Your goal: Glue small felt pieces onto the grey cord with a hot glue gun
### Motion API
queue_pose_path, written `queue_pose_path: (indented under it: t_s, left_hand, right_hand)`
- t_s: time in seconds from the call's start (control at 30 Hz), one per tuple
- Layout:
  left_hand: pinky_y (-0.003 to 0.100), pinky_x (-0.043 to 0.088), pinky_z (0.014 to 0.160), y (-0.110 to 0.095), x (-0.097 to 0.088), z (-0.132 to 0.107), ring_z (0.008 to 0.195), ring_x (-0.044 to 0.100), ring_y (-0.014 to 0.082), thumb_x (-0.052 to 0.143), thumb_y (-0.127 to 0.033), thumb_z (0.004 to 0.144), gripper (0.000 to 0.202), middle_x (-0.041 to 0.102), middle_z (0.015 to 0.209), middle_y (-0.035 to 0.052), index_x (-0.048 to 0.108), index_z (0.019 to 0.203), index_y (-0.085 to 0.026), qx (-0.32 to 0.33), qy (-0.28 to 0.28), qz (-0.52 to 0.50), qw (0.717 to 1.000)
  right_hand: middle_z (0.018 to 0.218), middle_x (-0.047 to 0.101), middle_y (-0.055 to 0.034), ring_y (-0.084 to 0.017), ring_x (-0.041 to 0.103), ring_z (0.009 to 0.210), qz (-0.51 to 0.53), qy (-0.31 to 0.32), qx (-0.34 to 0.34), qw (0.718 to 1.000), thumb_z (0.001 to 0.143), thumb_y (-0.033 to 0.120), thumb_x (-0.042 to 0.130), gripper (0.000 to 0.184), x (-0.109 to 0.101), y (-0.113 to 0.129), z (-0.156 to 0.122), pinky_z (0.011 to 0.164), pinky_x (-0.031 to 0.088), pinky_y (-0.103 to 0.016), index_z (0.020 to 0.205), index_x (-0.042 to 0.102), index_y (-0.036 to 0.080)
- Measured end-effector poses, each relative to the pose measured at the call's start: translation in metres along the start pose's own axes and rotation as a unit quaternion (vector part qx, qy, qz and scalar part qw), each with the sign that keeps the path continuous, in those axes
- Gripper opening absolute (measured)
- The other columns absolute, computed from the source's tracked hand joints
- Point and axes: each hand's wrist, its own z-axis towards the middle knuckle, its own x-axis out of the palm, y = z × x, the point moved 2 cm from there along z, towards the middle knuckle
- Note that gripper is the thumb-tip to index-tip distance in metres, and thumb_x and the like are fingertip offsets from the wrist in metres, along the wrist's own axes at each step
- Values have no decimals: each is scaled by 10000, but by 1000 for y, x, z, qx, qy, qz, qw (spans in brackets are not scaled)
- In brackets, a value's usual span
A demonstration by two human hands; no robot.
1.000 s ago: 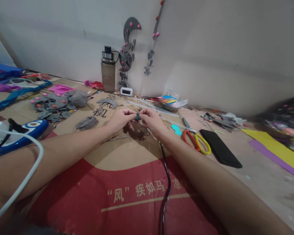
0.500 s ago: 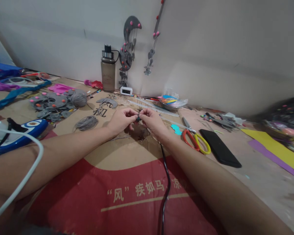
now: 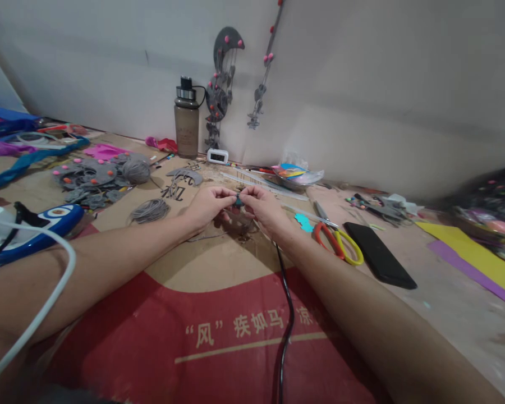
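In the middle of the view, my left hand [image 3: 211, 207] and my right hand [image 3: 261, 209] meet above the cardboard. Both pinch a small dark teal piece [image 3: 238, 200] between thumbs and fingers; its kind is too small to make out. Left of my left hand lies a coil of grey yarn [image 3: 150, 211], with a grey felt crescent [image 3: 185, 177] behind it. A turquoise cut-out [image 3: 304, 222] and scissors [image 3: 339, 242] with one red and one yellow handle lie to the right of my right hand.
A water bottle [image 3: 187, 123] and a small white digital clock [image 3: 217, 156] stand by the wall. A black phone [image 3: 379, 254] lies right of the scissors. One black cable [image 3: 289, 308] crosses the red-printed cardboard [image 3: 193, 314]; a white cable [image 3: 63, 280] passes over my left forearm.
The view has shifted very slightly. Both hands stay together on the small piece, with more of its teal surface showing between the fingertips.
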Motion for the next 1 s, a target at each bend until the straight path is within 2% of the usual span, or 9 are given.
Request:
queue_pose_path:
  t_s: [0.2,0.33,0.6,0.8,1.0]
  left_hand:
    - [171,359,318,-5,1,-5,417,560,93,617,-310,771,241,664,718,60,633,936,-137,50,9,70,996]
    - [168,373,336,-9,3,-6,398,534,76,610,-298,771,221,669,697,51,646,918,-136,61,-6,127,990]
    - [171,297,304,2,-3,4,367,499,69,647,-295,741,225,660,670,40,641,896,-133,-11,-14,-4,1000]
    - [169,311,333,1,-2,3,373,507,67,657,-247,733,207,659,651,35,628,902,-131,-5,-30,-14,999]
    - [179,299,324,0,-1,3,368,503,72,652,-238,724,174,646,643,25,628,863,-136,-5,-25,-23,999]
  right_hand:
    - [626,463,41,-77,395,518,0,-9,-11,1000,656,336,600,191,0,-6,4,426,279,-190,717,484,198]
    - [611,467,43,-82,409,526,-45,-29,-29,998,676,282,567,128,-1,-7,5,446,297,-194,719,478,201]
    - [604,465,49,-76,385,487,16,-1,-18,1000,693,260,583,129,1,-1,0,444,312,-210,769,497,203]
    - [604,445,63,-60,351,479,38,-3,-9,999,664,225,580,138,2,-2,-1,433,286,-192,774,502,197]
    - [616,463,57,-72,373,502,15,-4,-28,999,665,262,576,140,0,-6,3,445,298,-201,766,504,199]
